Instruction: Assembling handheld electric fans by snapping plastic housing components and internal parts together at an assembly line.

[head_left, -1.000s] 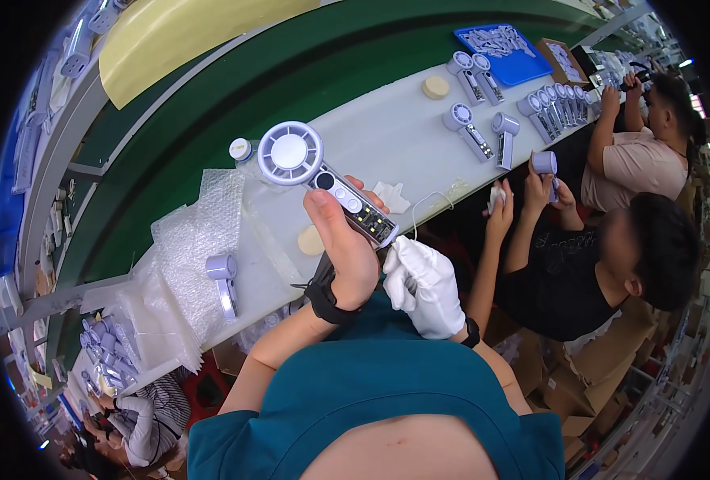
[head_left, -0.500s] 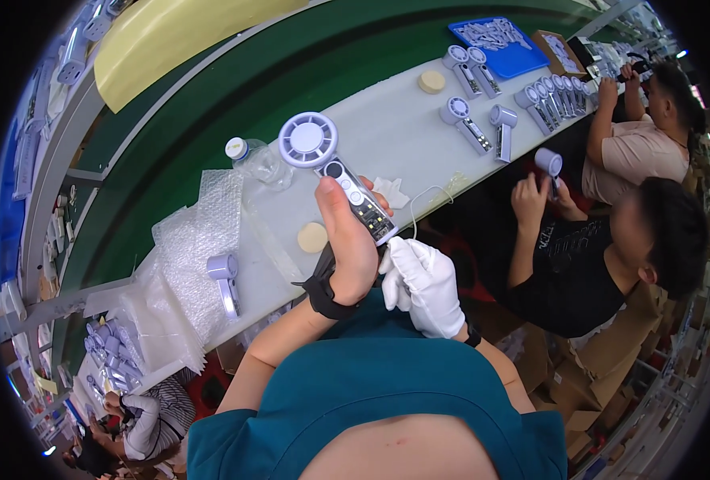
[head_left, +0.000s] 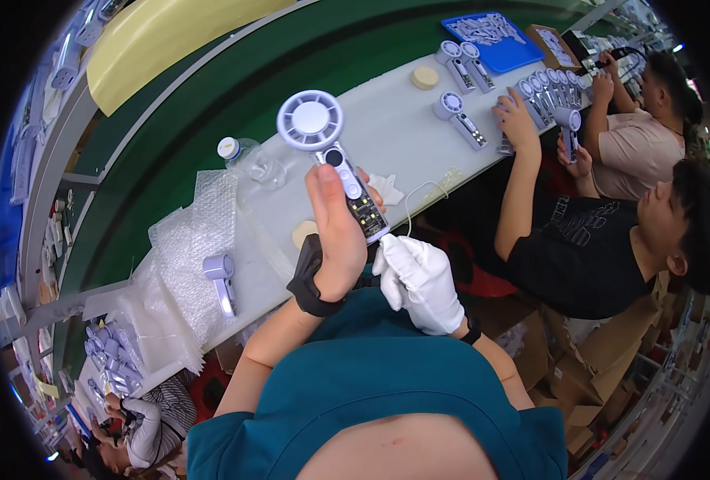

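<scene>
1. The fan (head_left: 337, 164) is in your left hand (head_left: 340, 232), held over the near side of the table (head_left: 379, 124), its round head (head_left: 312, 118) up and leaning left, the circuit board (head_left: 364, 212) showing in its handle

2. Your left fingers are wrapped around the handle, holding the fan; a black band (head_left: 316, 284) sits at that wrist

3. Your right hand (head_left: 417, 276), in a white glove, has its fingertips drawn narrow at the handle's lower end; you cannot tell from here what is between them

4. A white cable (head_left: 408, 210) loops from the table edge down to your glove, its end hidden

5. Just behind your left hand lie a crumpled tissue (head_left: 386, 190) and a pale disc (head_left: 305, 232), partly covered

6. To the left, find a clear bottle (head_left: 263, 166), bubble wrap (head_left: 211, 216) and a second fan (head_left: 220, 284) beside the wrap

7. To your right, a co-worker in black (head_left: 579, 248) holds a third fan (head_left: 569, 132) and reaches to the table with the other hand (head_left: 516, 120)

8. Farther along stand a row of fans (head_left: 547, 96) and a blue tray (head_left: 511, 58) of small parts (head_left: 487, 29)
</scene>
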Motion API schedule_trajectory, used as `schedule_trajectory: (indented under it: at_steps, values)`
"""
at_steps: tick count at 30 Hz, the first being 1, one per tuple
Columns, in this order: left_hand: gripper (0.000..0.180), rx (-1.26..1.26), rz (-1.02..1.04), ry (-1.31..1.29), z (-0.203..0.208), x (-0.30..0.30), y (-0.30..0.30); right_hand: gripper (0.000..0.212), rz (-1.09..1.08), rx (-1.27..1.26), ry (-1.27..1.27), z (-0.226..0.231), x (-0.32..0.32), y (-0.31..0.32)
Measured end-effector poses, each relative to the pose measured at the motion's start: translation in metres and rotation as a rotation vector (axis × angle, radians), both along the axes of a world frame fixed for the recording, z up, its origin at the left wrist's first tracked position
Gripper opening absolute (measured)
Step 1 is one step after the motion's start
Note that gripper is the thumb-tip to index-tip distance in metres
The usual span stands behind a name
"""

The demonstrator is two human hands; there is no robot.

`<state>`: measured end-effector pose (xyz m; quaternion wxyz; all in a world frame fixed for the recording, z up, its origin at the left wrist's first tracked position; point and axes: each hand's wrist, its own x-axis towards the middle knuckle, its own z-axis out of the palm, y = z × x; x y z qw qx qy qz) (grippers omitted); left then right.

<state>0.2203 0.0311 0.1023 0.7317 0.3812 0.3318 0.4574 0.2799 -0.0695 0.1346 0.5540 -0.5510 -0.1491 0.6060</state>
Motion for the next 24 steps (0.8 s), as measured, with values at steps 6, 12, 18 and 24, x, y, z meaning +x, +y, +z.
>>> schedule_trajectory:
  at_steps: [6,12,18,24]
  values:
    - [0.042,-0.176,-0.08,-0.009,0.005,-0.001,0.004,0.035,-0.047,0.03,0.024,0.001,-0.002,0.002]
    - [0.043,-0.325,-0.082,-0.045,-0.003,-0.002,0.002,0.032,-0.058,-0.002,-0.098,0.0,-0.004,0.003]
    - [0.044,-0.373,-0.017,-0.012,-0.009,0.002,-0.004,0.031,-0.102,0.011,-0.028,-0.006,-0.004,0.004]
    - [0.045,-0.066,0.132,-0.006,-0.001,0.008,-0.016,0.032,-0.207,0.013,0.033,-0.006,-0.008,0.003]
